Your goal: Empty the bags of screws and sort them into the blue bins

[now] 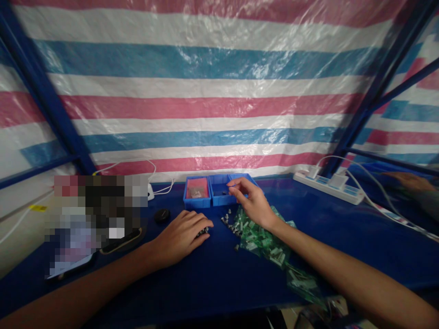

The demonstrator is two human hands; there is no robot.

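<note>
My left hand (181,235) rests on the blue table with its fingers curved around several small metal parts (203,231), which show between thumb and forefinger. Over the front of a blue divided bin (226,199), my right hand (255,201) has thumb and forefinger pinched together. Whatever is at those fingertips is too small to name. A few dark bits lie inside that bin. Between my hands, loose small metal parts (227,218) are scattered on the table. Green clear plastic bags (260,242) of pale pieces lie under and beside my right wrist.
A second blue bin (197,201) holds a pink bag. A round black object (162,214) sits left of it, near a blurred-out patch and a phone-like slab (70,267). At the right is a white power strip (329,187) with cables. Another person's hand (411,182) shows far right.
</note>
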